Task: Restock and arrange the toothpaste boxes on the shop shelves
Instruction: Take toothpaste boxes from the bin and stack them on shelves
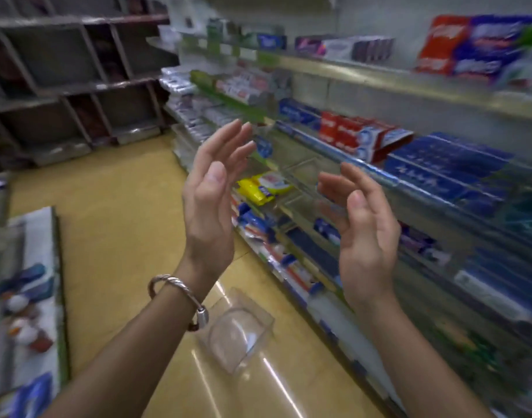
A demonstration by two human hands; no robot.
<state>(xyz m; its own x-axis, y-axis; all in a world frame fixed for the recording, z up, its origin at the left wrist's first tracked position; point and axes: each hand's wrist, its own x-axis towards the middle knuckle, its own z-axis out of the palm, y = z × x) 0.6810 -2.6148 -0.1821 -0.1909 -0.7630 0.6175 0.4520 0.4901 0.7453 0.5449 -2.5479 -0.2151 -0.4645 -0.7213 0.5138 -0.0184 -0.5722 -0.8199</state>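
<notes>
Head view: blurred all over.
Left hand [209, 200]: middle of frame, fingers straight, held nothing.
Right hand [364, 224]: just right of it, fingers loose, held nothing.
Toothpaste boxes [349, 134]: lay on shelves [379, 76], right side of frame.

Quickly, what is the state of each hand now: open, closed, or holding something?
Left hand: open, fingers straight, holding nothing.
Right hand: open, fingers loosely bent, holding nothing.
</notes>
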